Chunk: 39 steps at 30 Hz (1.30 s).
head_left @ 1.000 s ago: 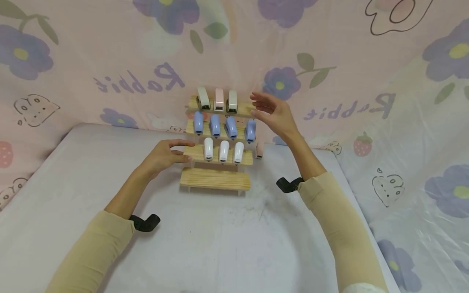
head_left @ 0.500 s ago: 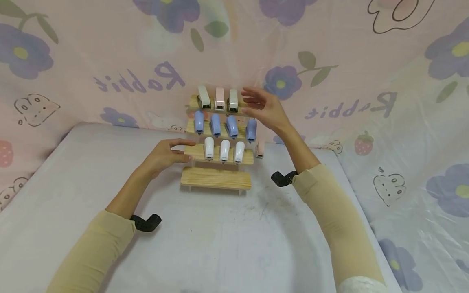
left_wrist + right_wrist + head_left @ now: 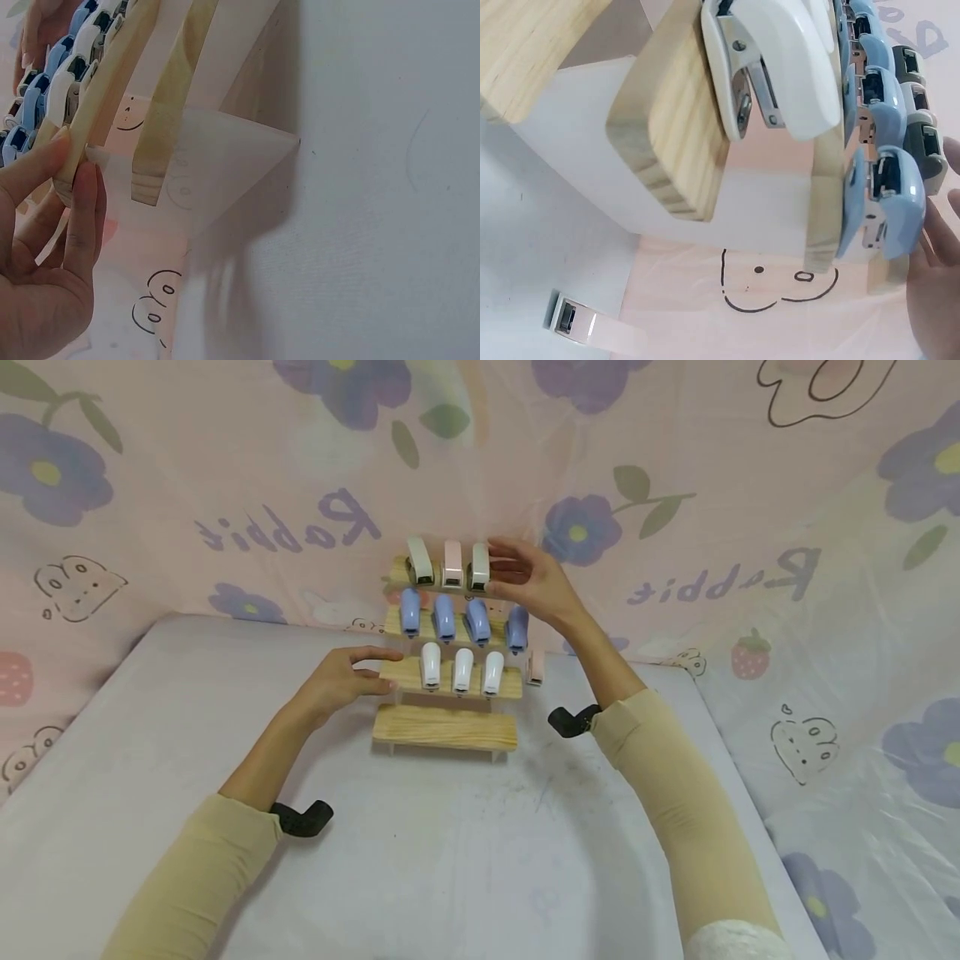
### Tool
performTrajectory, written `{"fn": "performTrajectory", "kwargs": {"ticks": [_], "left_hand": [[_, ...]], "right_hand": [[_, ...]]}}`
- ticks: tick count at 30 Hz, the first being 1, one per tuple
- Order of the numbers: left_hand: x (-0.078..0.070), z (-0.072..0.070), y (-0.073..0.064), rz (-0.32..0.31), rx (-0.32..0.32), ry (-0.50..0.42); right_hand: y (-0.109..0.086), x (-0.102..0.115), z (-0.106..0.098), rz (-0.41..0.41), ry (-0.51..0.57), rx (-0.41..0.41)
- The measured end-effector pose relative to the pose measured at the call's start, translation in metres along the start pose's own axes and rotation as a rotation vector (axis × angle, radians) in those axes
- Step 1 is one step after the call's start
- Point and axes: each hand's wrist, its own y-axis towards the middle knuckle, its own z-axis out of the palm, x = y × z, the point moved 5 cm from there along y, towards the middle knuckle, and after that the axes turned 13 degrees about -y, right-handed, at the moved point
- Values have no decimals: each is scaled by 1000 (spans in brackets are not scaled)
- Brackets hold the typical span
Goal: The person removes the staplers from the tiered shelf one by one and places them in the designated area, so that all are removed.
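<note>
A tiered wooden display stand (image 3: 444, 727) holds rows of staplers. My left hand (image 3: 335, 685) pinches the left end of the second-lowest shelf (image 3: 73, 161), thumb on one face and fingers on the other. At the right end of the top shelf, my right hand (image 3: 542, 587) reaches in with spread fingers beside a pale grey-green stapler (image 3: 479, 567); its fingertips are right at that stapler's side. To the left stand a pink stapler (image 3: 452, 564) and another pale green stapler (image 3: 420, 562). Below them are several blue staplers (image 3: 444, 617), then white staplers (image 3: 462, 670).
The lowest shelf carries nothing. Another pink stapler (image 3: 576, 319) sits on the white-covered table (image 3: 442, 860) at the stand's right side. Behind the stand hangs a patterned cloth (image 3: 495, 460). Dark wrist-camera mounts (image 3: 303, 819) stick out from both sleeves.
My right hand has moved left along the top shelf, from its right end up to the pale grey-green stapler. The left hand keeps its hold on the shelf end.
</note>
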Motion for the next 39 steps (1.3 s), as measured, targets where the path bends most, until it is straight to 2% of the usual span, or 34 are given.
{"fn": "performTrajectory", "kwargs": {"ticks": [5,25,33,39], "left_hand": [[0,1,0,-6,2,-8],[-2,1,-6,-10,-4,-10],[-2,1,-5,-6,-6,-19],[0,2,-4,-1,2,-18]], "right_hand": [[7,-8,2,2,-32,14],[15,-8,8,0,-110,48],[13,-7,5,35,-162,51],[8,-9,5,13,-129,33]]}}
